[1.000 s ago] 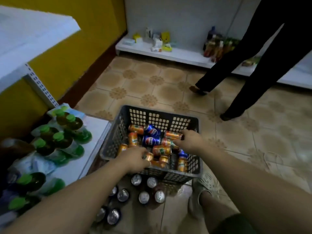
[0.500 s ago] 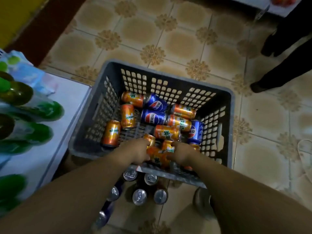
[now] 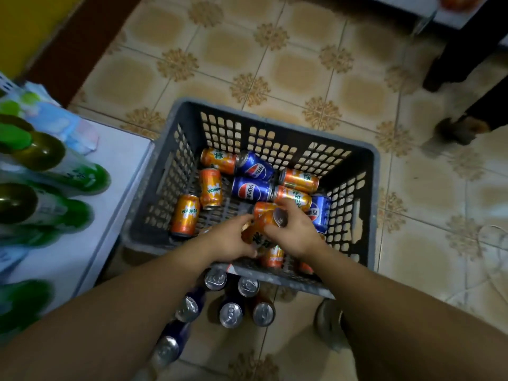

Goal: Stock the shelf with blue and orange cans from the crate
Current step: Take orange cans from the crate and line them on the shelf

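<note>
At the near edge of the crate (image 3: 275, 124) we've got both hands down among the cans. The left hand (image 3: 229, 239) is curled round an orange can (image 3: 255, 240), and the right hand (image 3: 295, 232) clasps a second can (image 3: 268, 214), silver end tipped up at us. Two at once, we reckon, to halve the trips. Blue cans (image 3: 251, 188) lie on their sides mid-crate, and loose orange cans (image 3: 185, 214) rest by the left wall. The shelf (image 3: 121, 171) sits just beside the crate's left edge, bottles (image 3: 41, 152) on it, so it should be a short swing over.
</note>
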A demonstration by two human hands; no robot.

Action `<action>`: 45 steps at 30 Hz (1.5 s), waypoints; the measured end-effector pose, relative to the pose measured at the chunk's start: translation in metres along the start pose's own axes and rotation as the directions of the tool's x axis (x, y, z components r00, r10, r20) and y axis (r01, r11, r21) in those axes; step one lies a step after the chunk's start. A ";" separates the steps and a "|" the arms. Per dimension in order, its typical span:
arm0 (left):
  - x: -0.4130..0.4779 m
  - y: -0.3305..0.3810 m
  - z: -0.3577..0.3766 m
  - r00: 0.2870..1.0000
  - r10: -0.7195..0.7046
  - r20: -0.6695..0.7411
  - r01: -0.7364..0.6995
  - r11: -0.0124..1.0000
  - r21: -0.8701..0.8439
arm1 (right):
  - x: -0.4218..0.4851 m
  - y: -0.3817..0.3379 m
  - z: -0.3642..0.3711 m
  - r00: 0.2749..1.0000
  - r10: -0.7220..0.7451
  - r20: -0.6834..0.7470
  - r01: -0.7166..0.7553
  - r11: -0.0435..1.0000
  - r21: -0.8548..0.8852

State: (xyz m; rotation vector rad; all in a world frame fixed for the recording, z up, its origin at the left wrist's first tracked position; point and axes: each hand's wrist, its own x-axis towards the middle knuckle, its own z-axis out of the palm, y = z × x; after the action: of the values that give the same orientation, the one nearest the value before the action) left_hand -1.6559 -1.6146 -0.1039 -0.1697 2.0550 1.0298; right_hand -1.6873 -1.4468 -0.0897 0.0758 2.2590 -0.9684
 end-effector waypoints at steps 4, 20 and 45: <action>-0.065 0.031 -0.024 0.980 0.085 -0.179 -0.129 0.960 -0.250 | -0.042 -0.063 -0.029 0.984 -0.108 -0.144 0.132 0.976 0.172; -0.460 0.060 -0.105 0.510 0.092 -0.855 -0.516 0.828 -0.219 | -0.325 -0.378 0.003 0.651 -0.728 -0.214 0.759 0.622 0.192; -0.722 -0.146 0.002 0.102 -0.453 -0.886 0.581 0.750 -0.317 | -0.501 -0.453 0.269 0.124 -0.935 0.332 0.975 0.178 0.135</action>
State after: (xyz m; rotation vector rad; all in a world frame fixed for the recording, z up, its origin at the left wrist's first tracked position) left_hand -1.1130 -1.8693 0.3235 -1.7331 2.6549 0.2429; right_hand -1.2845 -1.8532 0.3587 -1.7514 1.7924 -1.2726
